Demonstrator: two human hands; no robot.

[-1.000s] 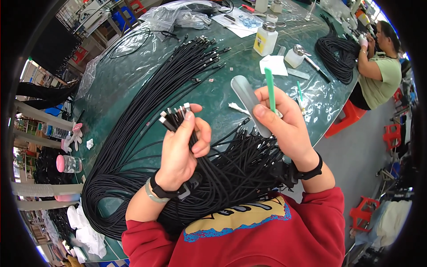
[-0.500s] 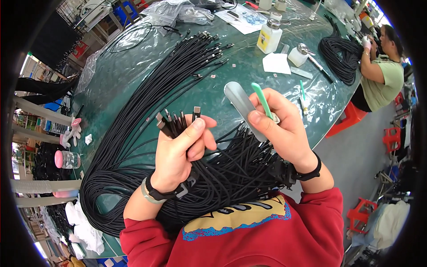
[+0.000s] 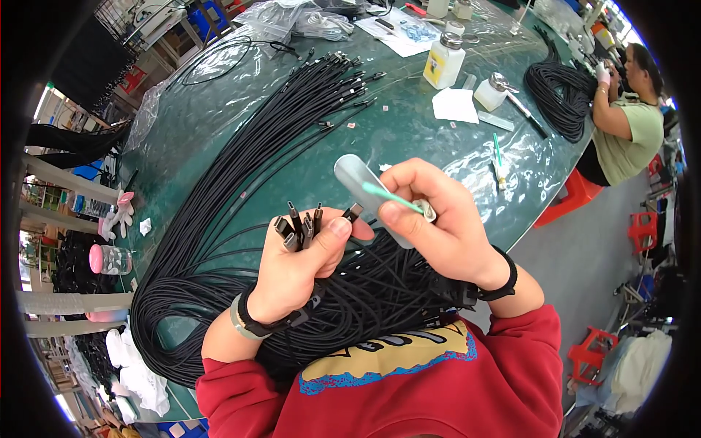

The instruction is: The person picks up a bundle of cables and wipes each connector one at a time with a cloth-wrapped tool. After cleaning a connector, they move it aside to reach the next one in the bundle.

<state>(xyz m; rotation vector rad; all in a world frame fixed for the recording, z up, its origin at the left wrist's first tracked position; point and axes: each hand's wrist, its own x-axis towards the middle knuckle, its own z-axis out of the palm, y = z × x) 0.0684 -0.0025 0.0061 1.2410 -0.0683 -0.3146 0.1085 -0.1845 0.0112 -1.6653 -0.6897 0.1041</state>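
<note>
Several black USB cable ends stick up from my left hand, which is closed around them. One connector is pinched apart from the rest between its thumb and fingers. My right hand grips a curved, greyish translucent plastic strip and a thin green stick together. A small whitish wad, its material unclear, shows by the stick at my fingers. The strip's far end is up and left, near the pinched connector. Below both hands lies a heap of black cables.
A long bundle of black cables curves across the green table. White bottles, a small dispenser jar, white paper and another green-handled tool lie beyond. A person works at the right by a coiled bundle.
My right hand has moved left and slightly down, tilting the strip and green stick leftward. My left hand has dropped slightly, and its pinched connector has tipped over to the right.
</note>
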